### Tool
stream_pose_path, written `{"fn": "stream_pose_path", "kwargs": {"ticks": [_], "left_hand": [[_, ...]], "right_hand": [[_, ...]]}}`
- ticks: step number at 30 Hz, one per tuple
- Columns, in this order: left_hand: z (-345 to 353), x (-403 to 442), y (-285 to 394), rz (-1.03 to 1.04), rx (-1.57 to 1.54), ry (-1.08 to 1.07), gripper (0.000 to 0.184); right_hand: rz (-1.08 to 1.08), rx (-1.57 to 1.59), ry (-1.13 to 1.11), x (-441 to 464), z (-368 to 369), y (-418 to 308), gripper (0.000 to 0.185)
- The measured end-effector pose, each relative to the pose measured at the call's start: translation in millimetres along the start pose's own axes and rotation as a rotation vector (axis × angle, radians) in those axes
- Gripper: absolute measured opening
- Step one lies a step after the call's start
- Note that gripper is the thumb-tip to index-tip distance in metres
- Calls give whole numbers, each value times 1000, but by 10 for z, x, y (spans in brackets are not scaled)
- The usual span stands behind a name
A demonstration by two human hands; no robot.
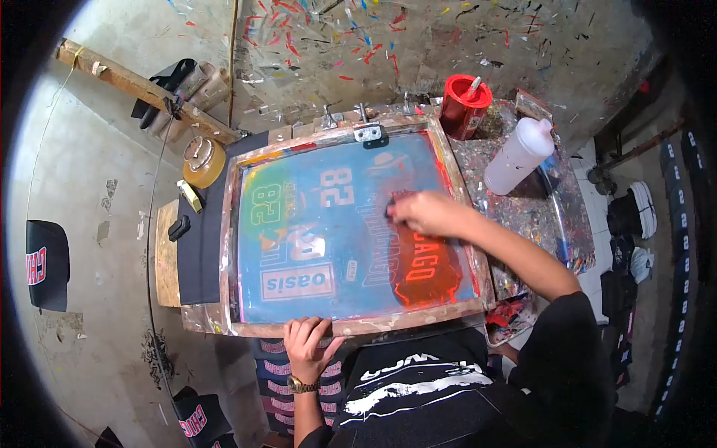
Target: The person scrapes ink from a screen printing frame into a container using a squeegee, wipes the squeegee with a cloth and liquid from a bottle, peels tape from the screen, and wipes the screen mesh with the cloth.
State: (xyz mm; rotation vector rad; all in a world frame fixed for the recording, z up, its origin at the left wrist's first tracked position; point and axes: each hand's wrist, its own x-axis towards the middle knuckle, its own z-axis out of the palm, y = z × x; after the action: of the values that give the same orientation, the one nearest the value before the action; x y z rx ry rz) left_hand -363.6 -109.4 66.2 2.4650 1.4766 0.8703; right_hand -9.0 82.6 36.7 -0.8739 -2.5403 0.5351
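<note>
A wooden-framed printing screen (351, 328) with blue mesh lies in front of me, its stencils reading "28", "oasis" and other lettering. Red ink (426, 276) covers the lettering at its right side. My right hand (429, 214) is over the mesh at the upper edge of the red area, its fingers closed round a small dark red thing I cannot make out. At the frame's near edge my left hand (306, 345) rests with its fingers over the wood and its thumb apart, holding the edge. A metal clamp (370, 134) sits on the frame's far edge.
Behind the frame's right corner stands a red ink can (464, 108), with a white bottle (519, 157) beside it on a paint-stained surface (515, 235). A yellowish jar (203, 162), a yellow block (189, 196) and a black object (178, 228) are at left. Printed dark cloths hang around.
</note>
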Motion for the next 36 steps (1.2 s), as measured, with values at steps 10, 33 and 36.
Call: {"fn": "stream_pose_path", "kwargs": {"ticks": [10,33,36], "left_hand": [[-14,-14,-20,-6,-1,-20,41],[5,-10,-17,0,12,-26,42],[-1,-13,-9,-26,-3,-44,42]], "right_hand": [[147,-76,47,65,13,218,25],[-100,402,-257,-221,150,-980,14],[-119,376,-323,-242,80,-1038,13]]}}
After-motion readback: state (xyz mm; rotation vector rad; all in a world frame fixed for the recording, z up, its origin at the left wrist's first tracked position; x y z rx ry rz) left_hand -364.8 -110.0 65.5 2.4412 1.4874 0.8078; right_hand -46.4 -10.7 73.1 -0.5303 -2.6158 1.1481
